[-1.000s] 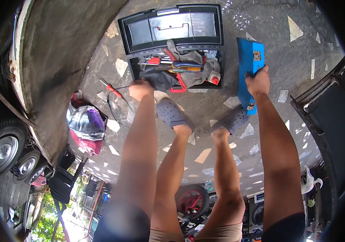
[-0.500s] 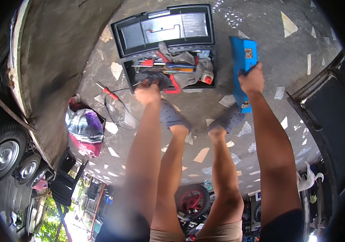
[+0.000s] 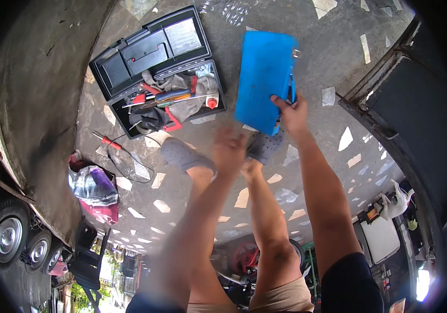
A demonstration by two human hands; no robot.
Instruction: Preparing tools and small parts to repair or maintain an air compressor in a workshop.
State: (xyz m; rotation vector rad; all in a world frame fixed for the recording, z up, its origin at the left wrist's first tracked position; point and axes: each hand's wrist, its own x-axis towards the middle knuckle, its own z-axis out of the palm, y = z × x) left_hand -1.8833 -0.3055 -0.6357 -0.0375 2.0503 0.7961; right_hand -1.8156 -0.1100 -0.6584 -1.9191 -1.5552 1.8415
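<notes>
My right hand (image 3: pixel 292 109) grips the edge of a flat blue plastic case (image 3: pixel 263 78) and holds it lifted, tilted, above the ground. My left hand (image 3: pixel 229 148) hangs in front of me with fingers apart and nothing in it, blurred by motion. It is close to the lower left corner of the blue case, without touching it. An open black toolbox (image 3: pixel 155 68) lies on the concrete to the left, its tray full of screwdrivers, rags and small parts. My two feet in grey perforated clogs (image 3: pixel 184 155) stand just below it.
A red-handled screwdriver with a loop of black wire (image 3: pixel 109 142) lies on the ground left of my feet. A bundle of coloured cloth and bags (image 3: pixel 94 189) sits further left. A vehicle body and wheels (image 3: pixel 8 240) fill the left rim, a dark panel (image 3: pixel 416 115) the right.
My right hand has lifted the blue case up off the ground. My left hand has come away from the toolbox and moved right toward the case.
</notes>
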